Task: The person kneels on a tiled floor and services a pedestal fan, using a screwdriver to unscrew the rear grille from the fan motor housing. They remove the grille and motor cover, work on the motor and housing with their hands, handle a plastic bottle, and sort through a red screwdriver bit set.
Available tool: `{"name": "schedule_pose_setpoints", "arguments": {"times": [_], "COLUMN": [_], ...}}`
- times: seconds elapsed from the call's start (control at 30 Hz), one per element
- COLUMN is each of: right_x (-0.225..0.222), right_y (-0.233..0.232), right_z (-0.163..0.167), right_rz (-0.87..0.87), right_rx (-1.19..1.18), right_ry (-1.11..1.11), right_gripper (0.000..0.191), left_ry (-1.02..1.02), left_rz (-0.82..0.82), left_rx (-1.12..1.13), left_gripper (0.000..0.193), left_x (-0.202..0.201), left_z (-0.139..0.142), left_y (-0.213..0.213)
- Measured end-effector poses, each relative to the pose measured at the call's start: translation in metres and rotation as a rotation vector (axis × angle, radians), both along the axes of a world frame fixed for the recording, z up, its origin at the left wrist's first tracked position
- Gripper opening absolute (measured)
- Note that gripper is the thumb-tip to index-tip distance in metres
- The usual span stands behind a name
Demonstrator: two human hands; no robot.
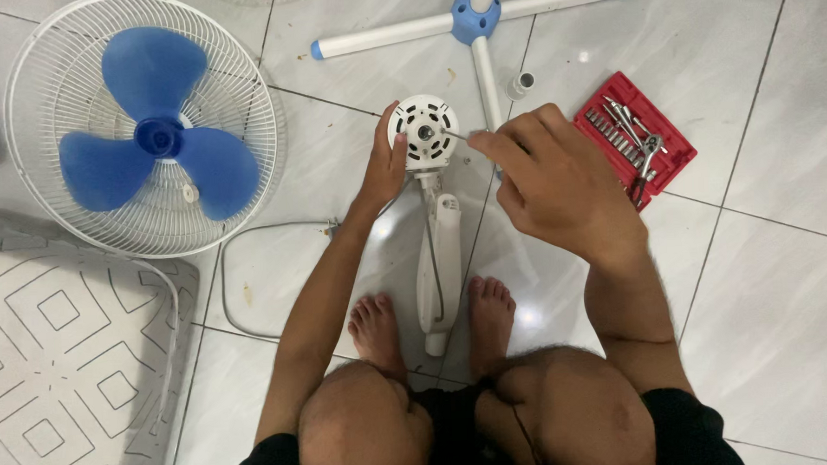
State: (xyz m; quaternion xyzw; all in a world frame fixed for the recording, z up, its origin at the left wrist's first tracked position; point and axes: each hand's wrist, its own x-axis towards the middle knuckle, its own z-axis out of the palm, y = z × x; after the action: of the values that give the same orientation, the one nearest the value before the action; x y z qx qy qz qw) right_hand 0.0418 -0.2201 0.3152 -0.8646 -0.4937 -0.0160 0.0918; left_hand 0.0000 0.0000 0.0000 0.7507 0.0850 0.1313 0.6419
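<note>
Fan motor housing [425, 132], white and round, was observed upright on its white neck piece [438, 259], which lay on the tiled floor [787, 281] between the bare feet. Its rim was gripped by the left hand [384, 164]. A thin metal tool [456, 136], pinched in the right hand [555, 184], was held against the housing face. To the right, an open red case [675, 151] was recorded containing a row of sockets and a ratchet. A grille [231, 92] holding blue blades [153, 132] lay at left.
</note>
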Motion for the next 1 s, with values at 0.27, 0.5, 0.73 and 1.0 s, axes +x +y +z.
{"name": "schedule_pose_setpoints", "arguments": {"times": [0.27, 0.5, 0.73, 1.0], "right_x": [-0.001, -0.001, -0.003, 0.003], "right_y": [0.014, -0.001, -0.011, -0.005], "right_z": [0.01, 0.011, 0.001, -0.013], "right_rz": [-0.438, 0.02, -0.103, -0.12], "right_rx": [-0.18, 0.189, 0.378, 0.337], "right_ry": [0.108, -0.058, -0.021, 0.01], "right_gripper": [0.056, 0.026, 0.02, 0.018], "left_ry": [0.0, -0.045, -0.032, -0.043], "left_rz": [-0.018, -0.012, -0.012, -0.02], "left_rx": [-0.058, -0.019, -0.017, -0.019], "left_gripper": [0.056, 0.054, 0.055, 0.054], "left_x": [-0.002, -0.002, -0.002, -0.003], "left_z": [0.009, 0.007, 0.005, 0.01], "left_y": [-0.001, 0.0, 0.0, 0.0]}}
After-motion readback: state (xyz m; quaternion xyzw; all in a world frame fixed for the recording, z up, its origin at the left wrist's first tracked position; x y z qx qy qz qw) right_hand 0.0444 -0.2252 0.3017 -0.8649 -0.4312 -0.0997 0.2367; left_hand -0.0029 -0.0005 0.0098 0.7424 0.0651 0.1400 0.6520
